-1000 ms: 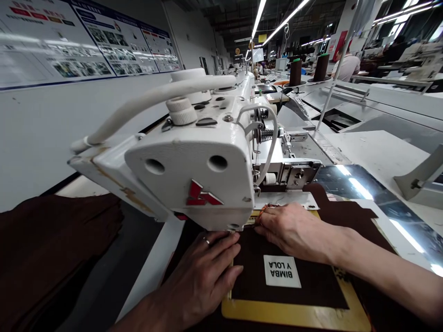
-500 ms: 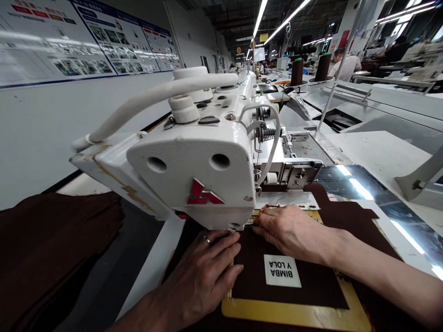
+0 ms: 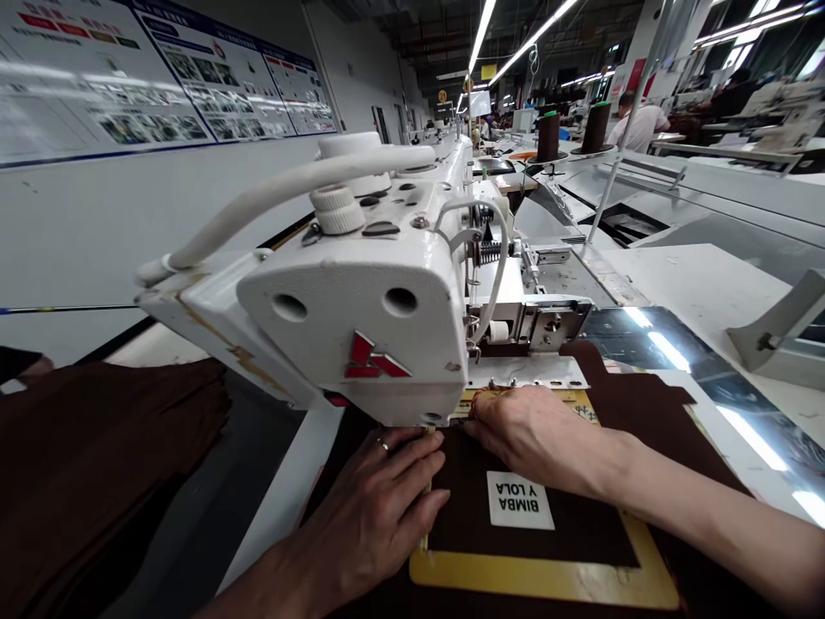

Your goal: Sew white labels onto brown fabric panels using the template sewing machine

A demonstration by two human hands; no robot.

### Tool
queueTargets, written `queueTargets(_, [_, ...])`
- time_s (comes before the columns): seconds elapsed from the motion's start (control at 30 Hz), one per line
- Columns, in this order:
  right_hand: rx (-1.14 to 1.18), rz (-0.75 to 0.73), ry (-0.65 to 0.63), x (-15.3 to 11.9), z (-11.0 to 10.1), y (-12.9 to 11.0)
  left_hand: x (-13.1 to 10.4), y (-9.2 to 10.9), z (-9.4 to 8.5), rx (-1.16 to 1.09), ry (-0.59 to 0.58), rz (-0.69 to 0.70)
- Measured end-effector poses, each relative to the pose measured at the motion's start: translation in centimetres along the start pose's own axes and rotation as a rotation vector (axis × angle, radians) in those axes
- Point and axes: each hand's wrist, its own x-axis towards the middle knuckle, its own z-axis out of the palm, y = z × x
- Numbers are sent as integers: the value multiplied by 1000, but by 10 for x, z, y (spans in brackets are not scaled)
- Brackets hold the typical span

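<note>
A white sewing machine with a red logo stands over dark brown fabric. On the fabric is a white label reading "BIMBA Y LOLA", upside down in my view. A yellow template frame borders the fabric. My left hand lies flat with fingers stretched out, at the frame's left side just below the machine head. My right hand is closed, fingers curled down near the needle area beside an orange-red cord. What its fingertips pinch is hidden, and so is the needle.
A pile of brown fabric lies at the left, with part of another person's dark sleeve behind it. Brown thread cones stand farther back on the right. A thin metal pole rises beside the machine. Another person sits in the background.
Another person's sleeve and part of a hand have come into view at the left edge. The view has shifted slightly. Both my hands keep nearly the same place on the work.
</note>
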Motion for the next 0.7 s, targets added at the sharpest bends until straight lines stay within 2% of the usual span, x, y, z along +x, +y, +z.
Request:
queueTargets(0.1, [76, 10, -11, 0, -2, 0, -1, 0, -1, -4, 7, 1])
queueTargets(0.7, [117, 18, -2, -2, 3, 2, 0, 0, 0, -12, 13, 10])
